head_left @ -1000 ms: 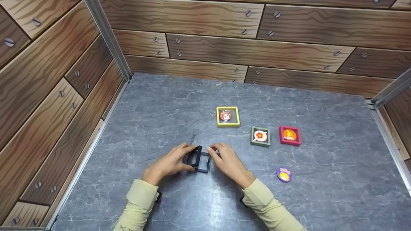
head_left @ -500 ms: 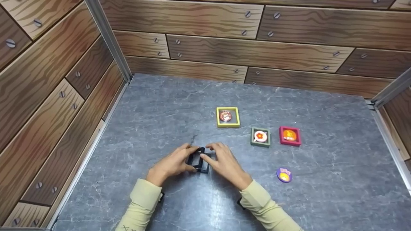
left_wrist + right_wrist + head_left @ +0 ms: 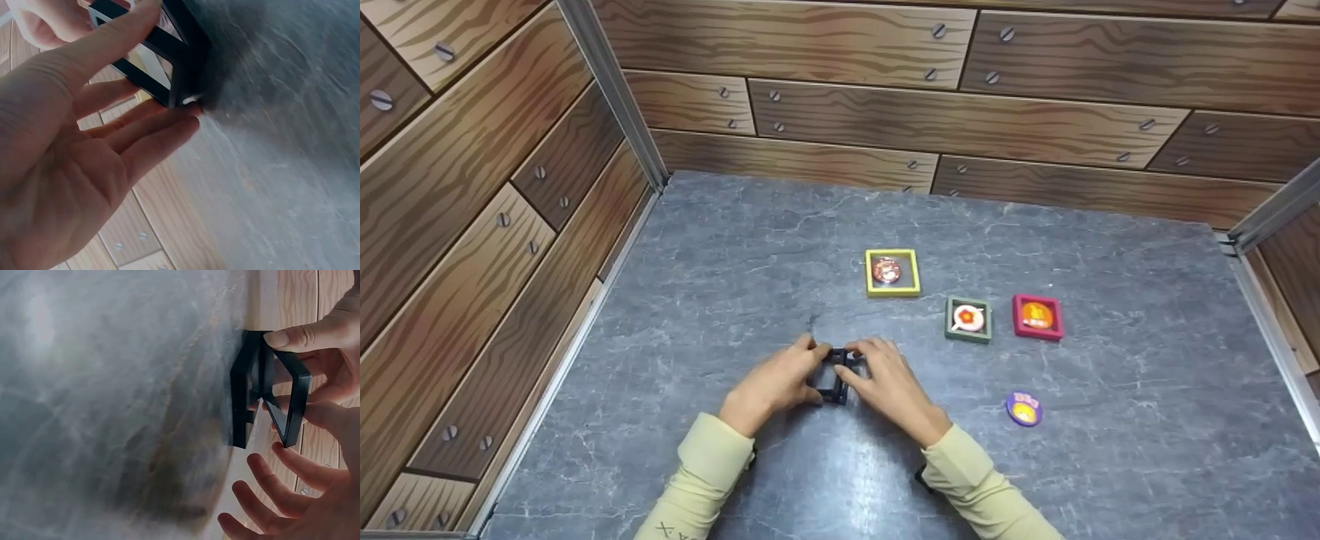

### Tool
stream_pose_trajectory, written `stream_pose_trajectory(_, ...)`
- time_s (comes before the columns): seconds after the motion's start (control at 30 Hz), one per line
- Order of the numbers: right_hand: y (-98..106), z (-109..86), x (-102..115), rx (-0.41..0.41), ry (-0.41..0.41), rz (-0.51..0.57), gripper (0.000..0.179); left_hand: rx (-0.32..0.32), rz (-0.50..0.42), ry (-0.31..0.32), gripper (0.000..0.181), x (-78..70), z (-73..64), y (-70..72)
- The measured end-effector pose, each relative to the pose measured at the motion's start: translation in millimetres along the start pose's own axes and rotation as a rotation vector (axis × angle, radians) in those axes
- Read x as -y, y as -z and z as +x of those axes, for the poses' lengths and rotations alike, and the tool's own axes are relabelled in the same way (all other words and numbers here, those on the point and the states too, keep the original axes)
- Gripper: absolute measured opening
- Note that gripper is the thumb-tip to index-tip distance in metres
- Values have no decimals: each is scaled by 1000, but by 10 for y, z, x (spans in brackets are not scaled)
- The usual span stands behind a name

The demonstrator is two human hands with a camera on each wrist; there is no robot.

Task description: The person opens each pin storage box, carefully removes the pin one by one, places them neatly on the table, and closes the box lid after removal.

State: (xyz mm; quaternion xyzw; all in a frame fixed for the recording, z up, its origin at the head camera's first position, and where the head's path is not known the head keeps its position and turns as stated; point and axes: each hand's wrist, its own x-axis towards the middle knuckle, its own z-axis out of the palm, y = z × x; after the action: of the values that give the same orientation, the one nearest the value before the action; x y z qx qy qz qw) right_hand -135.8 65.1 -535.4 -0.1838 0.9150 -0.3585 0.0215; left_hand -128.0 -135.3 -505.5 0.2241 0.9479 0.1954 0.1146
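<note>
A hinged black display frame with clear windows stands partly spread, its two halves forming a V in the right wrist view. My left hand grips it from the left, thumb on one edge and fingertips on another; the left wrist view shows the black frame between thumb and fingers. My right hand is at its right side. The thumb touches a frame half, and the other fingers are spread and loosely bent near the lower corner. I see no badge inside the black frame.
A yellow frame holding a red badge stands farther back. To the right are a green frame with a flower-pattern badge and a pink-red frame with an orange badge. A loose purple badge lies nearer. Wood-patterned walls enclose the grey table.
My left hand has moved right, and the tilted half of the black frame has come over to the right with it. My right thumb has come onto the frame.
</note>
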Motion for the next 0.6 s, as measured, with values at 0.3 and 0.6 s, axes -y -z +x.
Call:
stream_pose_trajectory(0.3,-29,-57,-75,-3,0,-60,38,-12,130,-19,60,-132,40,-70)
stream_pose_trajectory(0.6,-30,-51,-83,21,-5,-107,41,-18,235,10,60,-203,80,-101)
